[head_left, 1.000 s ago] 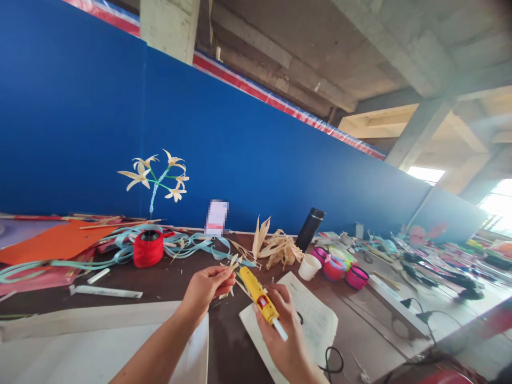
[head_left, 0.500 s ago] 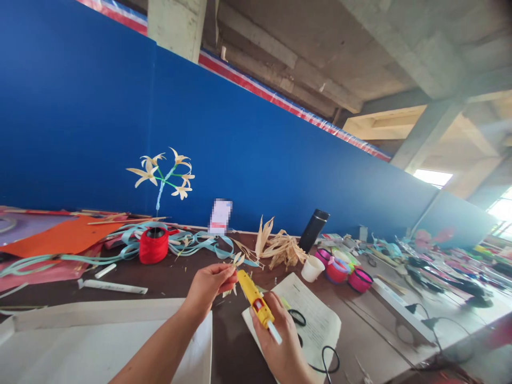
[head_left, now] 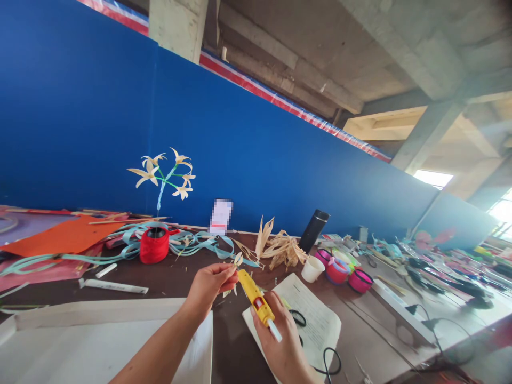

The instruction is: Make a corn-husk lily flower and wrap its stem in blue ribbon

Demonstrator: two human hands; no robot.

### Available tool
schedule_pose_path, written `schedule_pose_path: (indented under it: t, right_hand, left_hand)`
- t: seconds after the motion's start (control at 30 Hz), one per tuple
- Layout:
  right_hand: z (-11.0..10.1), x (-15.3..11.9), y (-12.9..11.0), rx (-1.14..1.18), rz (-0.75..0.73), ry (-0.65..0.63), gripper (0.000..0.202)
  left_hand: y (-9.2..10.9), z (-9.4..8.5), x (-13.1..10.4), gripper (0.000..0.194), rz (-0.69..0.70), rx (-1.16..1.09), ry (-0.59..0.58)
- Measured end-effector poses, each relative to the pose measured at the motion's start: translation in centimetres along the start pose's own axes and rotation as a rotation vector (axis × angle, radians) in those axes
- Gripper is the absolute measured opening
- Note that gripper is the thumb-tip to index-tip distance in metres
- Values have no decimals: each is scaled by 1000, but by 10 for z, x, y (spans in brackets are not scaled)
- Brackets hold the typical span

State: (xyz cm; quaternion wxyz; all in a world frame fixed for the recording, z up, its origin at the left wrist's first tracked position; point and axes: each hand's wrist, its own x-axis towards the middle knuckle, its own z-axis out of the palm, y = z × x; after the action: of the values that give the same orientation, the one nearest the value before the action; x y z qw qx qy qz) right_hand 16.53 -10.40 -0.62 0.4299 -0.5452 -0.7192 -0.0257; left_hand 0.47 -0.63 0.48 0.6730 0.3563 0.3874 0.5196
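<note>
Between thumb and fingertips, my left hand (head_left: 210,288) pinches a small pale husk petal piece (head_left: 238,260). My right hand (head_left: 276,333) is wrapped round a yellow hot glue gun (head_left: 253,294), with a white glue stick (head_left: 274,330) sticking out of its back end. The gun's front end is close beside the petal piece; whether they touch I cannot tell. Below my right hand lie a printed paper (head_left: 320,314) and black-handled scissors (head_left: 298,318), partly covered. Dried corn husks (head_left: 284,248) lie just beyond the hands.
A finished-looking husk flower spray (head_left: 162,181) rises above a red thread spool (head_left: 154,246). A white box tray (head_left: 196,309) fills the lower left. To the right are a white cup (head_left: 312,269), a black bottle (head_left: 314,230), pink tape rolls (head_left: 360,280) and a power strip (head_left: 404,309).
Almost nothing differs. The petal piece at my left fingertips has turned slightly, while both hands and the glue gun stay nearly in place.
</note>
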Motion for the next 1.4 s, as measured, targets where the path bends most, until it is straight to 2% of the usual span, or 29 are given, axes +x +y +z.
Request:
schedule_pose_path:
  t: [0.2,0.37,0.5,0.9,1.27,1.4]
  right_hand:
    - [-2,2,-4,31,20,-53,10]
    - [0,1,-1,13,-14,6,16]
    - [1,-2,3,0,-14,7,19]
    - [-3,1,-3,46,37,-104,15]
    - [1,-2,3,39,-31,-23,17]
    - [1,-3,4,43,-1,-58,18]
  left_hand:
    - [0,1,1,31,9,-10,18]
    - [-1,0,1,30,14,-15,15]
    - [0,0,1,29,12,-16,14]
    - [0,0,1,33,23,-27,6]
    - [3,2,-1,33,23,-18,8]
    - [2,1,1,33,26,-17,5]
